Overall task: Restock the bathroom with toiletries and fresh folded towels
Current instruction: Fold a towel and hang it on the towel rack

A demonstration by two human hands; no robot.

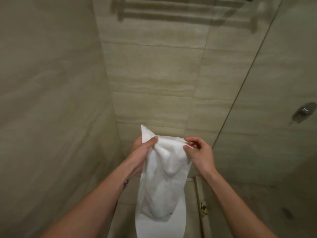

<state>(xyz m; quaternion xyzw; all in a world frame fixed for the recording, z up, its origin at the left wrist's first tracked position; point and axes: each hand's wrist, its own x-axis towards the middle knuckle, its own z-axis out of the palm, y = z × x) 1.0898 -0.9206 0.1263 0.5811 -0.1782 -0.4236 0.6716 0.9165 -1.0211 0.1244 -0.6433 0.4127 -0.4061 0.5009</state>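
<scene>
A white towel (164,176) hangs in front of me over a white toilet (145,225). My left hand (142,152) grips the towel's upper left part, with one corner sticking up above the thumb. My right hand (197,152) pinches the towel's upper right edge between thumb and fingers. The cloth sags loosely between the two hands and bunches lower down. A metal towel rack (181,11) is mounted high on the tiled wall, far above the hands.
Beige tiled walls close in on the left and ahead. A glass shower partition (257,100) stands at the right, with a round chrome fitting (304,111) behind it. A rusty hinge (203,207) sits at the partition's base.
</scene>
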